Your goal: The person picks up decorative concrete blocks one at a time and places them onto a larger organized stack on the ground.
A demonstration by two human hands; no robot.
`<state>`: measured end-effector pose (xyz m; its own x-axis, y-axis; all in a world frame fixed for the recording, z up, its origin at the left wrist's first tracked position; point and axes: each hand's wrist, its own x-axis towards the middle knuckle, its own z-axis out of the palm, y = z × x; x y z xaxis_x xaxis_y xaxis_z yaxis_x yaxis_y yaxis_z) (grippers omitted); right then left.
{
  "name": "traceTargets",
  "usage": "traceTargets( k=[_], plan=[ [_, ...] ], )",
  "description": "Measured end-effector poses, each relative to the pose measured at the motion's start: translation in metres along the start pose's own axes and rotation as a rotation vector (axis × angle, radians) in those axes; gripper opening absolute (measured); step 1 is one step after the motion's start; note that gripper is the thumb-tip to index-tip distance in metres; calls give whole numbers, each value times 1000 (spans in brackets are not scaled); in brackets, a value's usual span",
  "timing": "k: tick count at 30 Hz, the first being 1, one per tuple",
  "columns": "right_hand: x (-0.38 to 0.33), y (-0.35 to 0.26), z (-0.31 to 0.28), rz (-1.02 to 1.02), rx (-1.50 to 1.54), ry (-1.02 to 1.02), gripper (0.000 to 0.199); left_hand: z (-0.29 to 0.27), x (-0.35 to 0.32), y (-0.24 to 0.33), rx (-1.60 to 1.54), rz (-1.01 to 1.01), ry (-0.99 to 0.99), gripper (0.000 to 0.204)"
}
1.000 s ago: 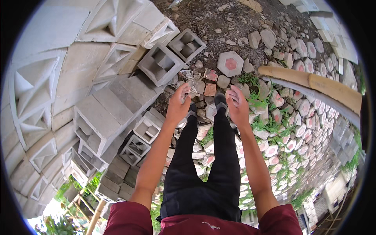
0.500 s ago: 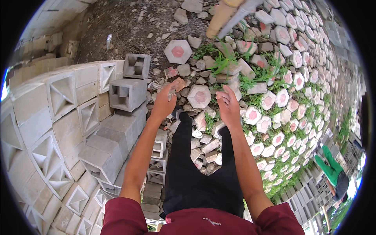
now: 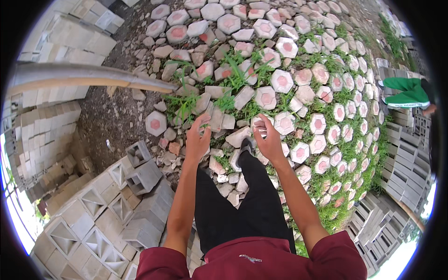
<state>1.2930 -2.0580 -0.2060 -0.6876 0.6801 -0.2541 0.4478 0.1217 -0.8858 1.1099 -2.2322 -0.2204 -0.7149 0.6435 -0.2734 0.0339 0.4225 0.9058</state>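
Observation:
Both arms reach forward above rough ground of loose pavers and broken stone. My left hand [image 3: 198, 139] is empty, its thumb and fingers parted, over grey paver fragments [image 3: 215, 119]. Opposite it, my right hand [image 3: 268, 138] also holds nothing; its fingers are curved and apart. Just right of that hand lies a hexagonal paver [image 3: 284, 122] with a pinkish centre. Below and between the hands, my dark shoe [image 3: 246, 148] rests among the stones, beside a pale stone slab [image 3: 237, 136].
Grey hollow blocks [image 3: 143, 177] are stacked at the lower left beside patterned vent blocks [image 3: 95, 201]. A long pole [image 3: 98, 77] slants in from the left. Many hexagonal pavers and grass cover the right. A person in green trousers [image 3: 405, 92] is at far right, near stacked blocks [image 3: 402, 163].
My view has swung to the right, so the block stack sits lower left and the pole crosses the left side. One foot has stepped forward. Both hands remain empty.

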Motion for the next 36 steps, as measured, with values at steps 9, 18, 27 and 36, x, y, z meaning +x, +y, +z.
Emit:
traceTargets(
  k=[9,18,27,36],
  plan=[
    [-32,-65,-207,-42,-85,259,50,91,25,177,-25,250,-185,40],
    [-13,-83,-259,-37,67,524,49,126,57,239,42,219,-360,38],
    [145,-110,-353,-196,-95,511,51,183,204,303,23,231,-394,33],
    [321,-200,-450,-317,-160,602,51,242,402,460,50,459,-424,35]
  ],
)
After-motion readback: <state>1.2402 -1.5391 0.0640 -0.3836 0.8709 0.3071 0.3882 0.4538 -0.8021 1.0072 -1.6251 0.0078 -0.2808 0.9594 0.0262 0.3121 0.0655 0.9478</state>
